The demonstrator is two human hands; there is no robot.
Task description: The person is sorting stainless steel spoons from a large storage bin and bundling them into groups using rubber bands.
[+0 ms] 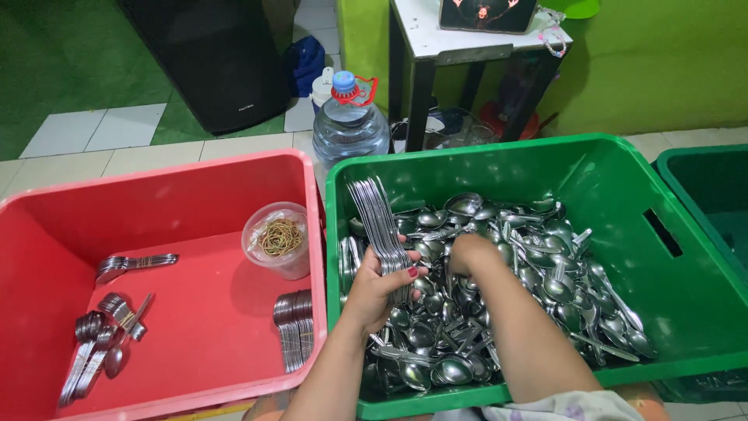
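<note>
My left hand [379, 282] grips a stacked bunch of metal spoons [377, 217], handles fanning up and away over the green crate [499, 157]. My right hand [470, 254] is closed down among the loose spoons [545, 265] that fill the green crate; what its fingers hold is hidden. To the left stands a red crate [164, 183] holding bundled spoons [294, 327], another bundle [134, 263] and a further heap [105, 335]. A small clear plastic cup of rubber bands [279, 238] sits inside the red crate near its right wall.
A large clear water bottle [349, 121] with a blue cap stands behind the crates. A black speaker box [210, 58] and a white table with black legs [467, 43] are at the back. Another dark green crate [709, 187] is at the right edge.
</note>
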